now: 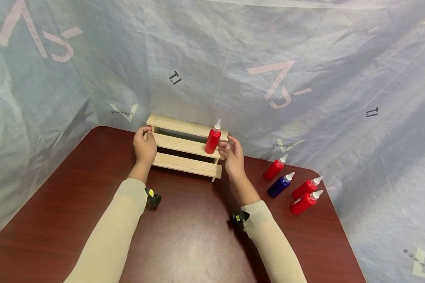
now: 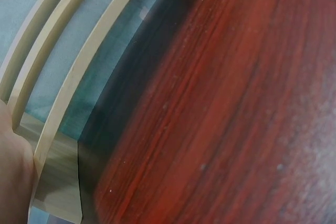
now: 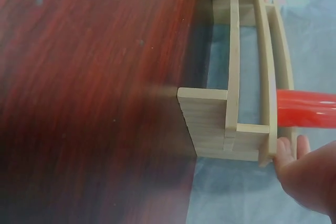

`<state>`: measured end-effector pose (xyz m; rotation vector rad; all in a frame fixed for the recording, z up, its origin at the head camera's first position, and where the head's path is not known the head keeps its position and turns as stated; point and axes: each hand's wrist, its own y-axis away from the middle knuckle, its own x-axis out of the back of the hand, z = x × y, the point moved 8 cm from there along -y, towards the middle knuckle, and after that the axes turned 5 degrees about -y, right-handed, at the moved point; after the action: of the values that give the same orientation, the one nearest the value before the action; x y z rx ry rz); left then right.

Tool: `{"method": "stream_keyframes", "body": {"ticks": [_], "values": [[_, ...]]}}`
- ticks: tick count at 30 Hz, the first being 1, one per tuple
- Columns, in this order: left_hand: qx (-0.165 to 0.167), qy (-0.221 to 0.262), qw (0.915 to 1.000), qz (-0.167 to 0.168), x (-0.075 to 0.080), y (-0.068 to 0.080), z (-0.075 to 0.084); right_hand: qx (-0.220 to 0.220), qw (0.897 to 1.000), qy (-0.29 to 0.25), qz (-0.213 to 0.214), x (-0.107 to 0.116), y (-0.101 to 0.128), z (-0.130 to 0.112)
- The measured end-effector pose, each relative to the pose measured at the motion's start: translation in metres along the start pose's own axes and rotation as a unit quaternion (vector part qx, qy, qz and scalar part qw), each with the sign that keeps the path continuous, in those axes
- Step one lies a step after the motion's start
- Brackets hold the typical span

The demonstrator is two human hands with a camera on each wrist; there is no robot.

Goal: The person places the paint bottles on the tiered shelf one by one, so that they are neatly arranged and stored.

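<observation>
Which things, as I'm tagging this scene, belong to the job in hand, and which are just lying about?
In the job:
wooden shelf, left hand and right hand on its ends
red bottle on its middle tier

Just standing about, perhaps for later use:
blue bottle
three other red bottles

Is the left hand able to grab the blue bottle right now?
Probably not: the left hand is holding the left end of the wooden shelf, and the right forearm lies between that hand and the blue bottle.
</observation>
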<state>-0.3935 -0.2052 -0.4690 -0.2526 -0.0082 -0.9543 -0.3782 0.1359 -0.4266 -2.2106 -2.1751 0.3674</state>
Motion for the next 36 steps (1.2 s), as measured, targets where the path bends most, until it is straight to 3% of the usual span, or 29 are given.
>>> {"method": "stream_keyframes", "body": {"ticks": [23,36], "values": [[-0.005,0.008,1.0,0.003,0.002,-0.001,0.002,0.019,0.997,0.072,-0.024,0.004,0.03,-0.014],[-0.004,0.005,1.0,0.0,0.002,0.0,0.003,0.044,0.99,0.137,-0.01,0.019,0.04,-0.022]]}}
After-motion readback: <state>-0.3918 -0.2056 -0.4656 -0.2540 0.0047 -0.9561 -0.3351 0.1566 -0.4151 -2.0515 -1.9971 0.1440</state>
